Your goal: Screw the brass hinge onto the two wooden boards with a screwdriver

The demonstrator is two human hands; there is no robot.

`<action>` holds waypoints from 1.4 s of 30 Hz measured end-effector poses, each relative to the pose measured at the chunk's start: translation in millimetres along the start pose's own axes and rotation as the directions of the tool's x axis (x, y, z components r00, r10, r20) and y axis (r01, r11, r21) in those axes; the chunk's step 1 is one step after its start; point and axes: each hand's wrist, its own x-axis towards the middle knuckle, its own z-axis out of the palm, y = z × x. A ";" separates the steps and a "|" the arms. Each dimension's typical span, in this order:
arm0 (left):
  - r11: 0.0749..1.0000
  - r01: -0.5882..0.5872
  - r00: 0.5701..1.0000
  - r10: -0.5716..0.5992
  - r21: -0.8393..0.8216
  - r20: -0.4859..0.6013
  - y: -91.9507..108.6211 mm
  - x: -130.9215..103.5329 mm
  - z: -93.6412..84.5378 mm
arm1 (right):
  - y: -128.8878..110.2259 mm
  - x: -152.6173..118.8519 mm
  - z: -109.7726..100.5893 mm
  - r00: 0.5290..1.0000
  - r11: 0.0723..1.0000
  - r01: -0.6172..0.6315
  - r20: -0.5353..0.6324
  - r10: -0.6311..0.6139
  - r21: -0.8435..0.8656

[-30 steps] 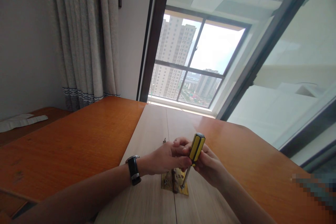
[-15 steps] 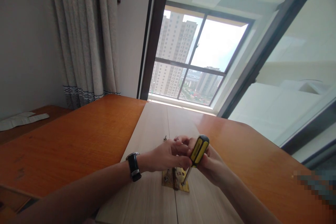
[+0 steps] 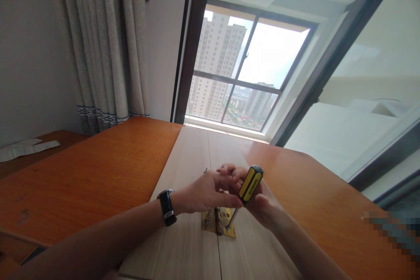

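1. While the screwdriver (image 3: pixel 251 185) leans over the hinge (image 3: pixel 208 221), its ridged handle shows yellow panels between black bands (with lettering too small to read) and a rounded black butt.
2. The slim metal shaft (image 3: pixel 233 217) slants down and to the left from the handle, its tip at the lower part of the hinge's right leaf.
3. The hinge is brassy and shiny, with flat, squarish leaves and a rounded, darker barrel along the seam; its upper part is hidden by the hands.
4. The left board (image 3: pixel 177 179) and right board (image 3: pixel 249 253) are pale, smooth and faintly grained, lying edge to edge on the glossy orange-brown wooden counter (image 3: pixel 131 153).
5. The left hand (image 3: pixel 200 192) comes in from the left with its fingers bent and its thumb stretched to the lower end of the handle; whether those fingers pinch it, I cannot tell.
6. The right hand (image 3: pixel 267 210) curls around the handle from behind, holding it between thumb and fingers (part of that grip is hidden).
7. So the screwdriver stands between the two hands, its butt above them, while the hinge lies just below, flat across the seam.
8. A watch (image 3: pixel 167 210) with a black strap circles the left wrist, and a small metal piece (image 3: pixel 205 170) sits on the left board beyond the left hand.
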 end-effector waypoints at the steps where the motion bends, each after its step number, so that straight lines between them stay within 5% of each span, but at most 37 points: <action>1: 1.000 -0.010 1.000 0.010 0.018 -0.007 -0.3 0.1 0.2 | 0.0 0.3 0.4 1.000 1.000 0.001 -0.004 -0.001 -0.008; 17: 0.966 0.004 0.992 0.029 -0.259 0.125 2.1 -0.2 2.2 | -5.5 -3.6 -2.2 0.995 0.995 -0.096 0.016 0.097 -0.032; 32: 0.996 -0.005 0.999 0.010 -0.085 0.053 3.8 0.2 2.6 | -5.7 -1.7 0.9 0.998 0.999 -0.035 0.041 0.036 -0.039; 42: 0.973 0.011 0.991 0.020 -0.232 0.131 4.1 -2.2 0.3 | -4.2 -3.6 -6.0 0.995 0.995 -0.071 0.061 0.075 -0.063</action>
